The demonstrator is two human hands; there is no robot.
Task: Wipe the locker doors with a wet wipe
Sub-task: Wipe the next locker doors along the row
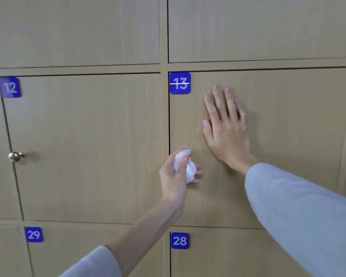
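A: Left hand (175, 174) is the nearest thing to us, low and centre, fingers and thumb curled round a crumpled white wet wipe (185, 166). It's bunched into a wad, sitting right at the left edge of door 13 (288, 146), by the gap between doors.

B: And the right hand (226, 128)?

A: A bit further up, fingers straight and slightly apart, palm flat on door 13, holding nothing. I'd say it's steadying the panel.

B: How will that wipe behave, do you reckon?

A: Soft, limp, next to no weight (and damp, going by the task). It'll fold wherever you press it. Gripped as a ball, only a small face can meet the wood, so I'd open it out under flat fingers to cover more.

B: Slippery?

A: Probably glides easily on that smooth laminate, so the thumb needs to pin an edge or it will roll up.

B: Beyond the hands?

A: Blue number plate 13 (180, 83) sits in the door's top left corner, just beside the right fingertips. Door 12 (88, 146) lies to the left with its own plate (10, 87) and a small metal knob (16, 156). Plates 29 (34, 234) and 28 (180, 240) mark the row below, and two unnumbered doors run above.
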